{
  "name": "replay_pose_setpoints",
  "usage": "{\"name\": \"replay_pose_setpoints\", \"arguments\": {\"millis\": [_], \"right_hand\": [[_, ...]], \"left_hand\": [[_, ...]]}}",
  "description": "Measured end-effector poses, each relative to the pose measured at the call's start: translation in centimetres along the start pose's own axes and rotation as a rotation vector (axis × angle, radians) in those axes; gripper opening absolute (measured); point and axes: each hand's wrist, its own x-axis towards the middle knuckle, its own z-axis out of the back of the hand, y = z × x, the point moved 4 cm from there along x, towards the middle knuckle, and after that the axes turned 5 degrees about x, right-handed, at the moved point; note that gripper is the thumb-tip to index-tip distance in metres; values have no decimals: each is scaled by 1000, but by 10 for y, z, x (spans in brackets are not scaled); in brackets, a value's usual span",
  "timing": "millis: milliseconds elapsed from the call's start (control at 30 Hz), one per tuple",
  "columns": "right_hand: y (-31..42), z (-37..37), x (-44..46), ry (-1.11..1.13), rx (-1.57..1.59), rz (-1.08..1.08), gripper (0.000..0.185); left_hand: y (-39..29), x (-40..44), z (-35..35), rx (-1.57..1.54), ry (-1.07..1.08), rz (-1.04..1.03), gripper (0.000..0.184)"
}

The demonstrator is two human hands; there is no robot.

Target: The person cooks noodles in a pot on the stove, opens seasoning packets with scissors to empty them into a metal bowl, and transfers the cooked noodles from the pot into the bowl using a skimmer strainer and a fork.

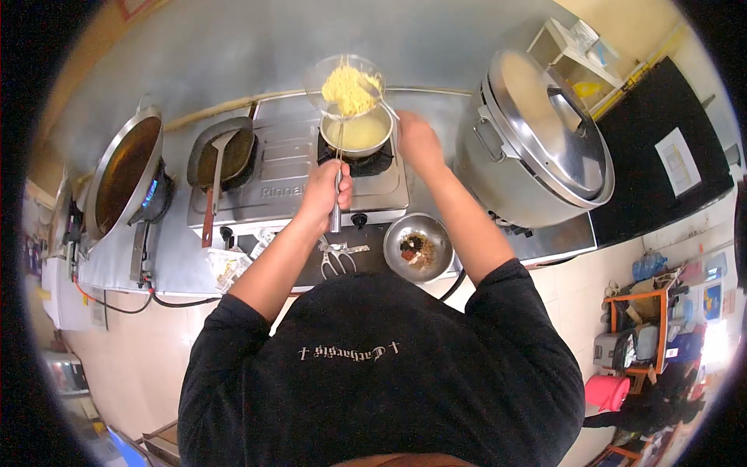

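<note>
My left hand (325, 189) is wrapped round the metal handle of a strainer (314, 87). Yellow noodles (347, 89) fill the strainer, which is held over a pot (358, 149) on the right burner. Pale liquid shows in the pot. My right hand (418, 142), fingers closed, grips a slim metal utensil (379, 95) whose far end reaches into the noodles; I cannot tell whether it is a spoon or a fork. Below my hands, a metal bowl (394, 233) holds small heaps of seasonings (417, 251).
A pan (201, 162) with a spatula (219, 159) rests on the stove's left side. Farther left, a wok (124, 175) of dark liquid sits above a blue flame. A large lidded pot (498, 167) stands right. Scissors (337, 263) lie at the front beside crumpled packets (230, 268).
</note>
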Motion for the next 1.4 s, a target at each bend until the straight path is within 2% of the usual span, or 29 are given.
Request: {"name": "replay_pose_setpoints", "arguments": {"millis": [67, 133, 267, 333, 400, 433, 467, 533, 567, 600, 667, 700, 800, 833, 900, 933, 1033, 1133, 1267, 1400], "right_hand": [[-2, 0, -21, 161, -15, -85, 20], [2, 12, -44, 109, 25, -125, 20], [35, 60, -102, -23, 106, -248, 16], [47, 76, -139, -34, 52, -308, 14], [44, 84, -188, -99, 307, -610, 15], [35, 83, -218, -143, 342, -620, 16], [35, 89, -243, -152, 409, -763, 15], [41, 96, -290, -245, 503, -964, 14], [44, 96, -312, -269, 512, -1006, 15], [44, 93, -335, -271, 476, -1048, 14], [53, 85, -360, -213, 305, -1065, 14], [55, 79, -366, -232, 151, -946, 13], [68, 70, -359, -195, 57, -1096, 14], [63, 66, -363, -207, 55, -1104, 14], [59, 56, -366, -152, -209, -838, 20], [61, 57, -365, -163, -208, -847, 20], [62, 65, -354, -8, -330, -898, 26], [75, 86, -332, 47, -343, -969, 33], [80, 104, -326, 172, -435, -986, 31], [54, 73, -349, 29, -423, -876, 34]], "left_hand": [[12, -6, 4, -28, -2, 47, 22], [20, -15, 11, 74, 11, 85, 23], [33, -46, 31, 267, 168, 115, 24], [39, -60, 39, 260, 239, 191, 27], [46, -70, 46, 493, 291, 172, 29], [56, -70, 53, 542, 317, 175, 31], [66, -72, 58, 547, 347, 208, 31], [80, -70, 63, 851, 427, 99, 32], [89, -67, 66, 1053, 428, -130, 30], [103, -66, 72, 1052, 461, -118, 30], [114, -68, 74, 1286, 462, -417, 26], [122, -67, 77, 1323, 497, -488, 26], [133, -64, 78, 1499, 516, -522, 22], [138, -61, 80, 1571, 530, -589, 20], [139, -56, 78, 1649, 539, -608, 20], [138, -53, 77, 1724, 532, -627, 20], [127, -48, 69, 1819, 542, -738, 18], [110, -46, 63, 1825, 522, -828, 19], [91, -49, 58, 1815, 526, -864, 19], [78, -53, 60, 1818, 478, -837, 18]]}}
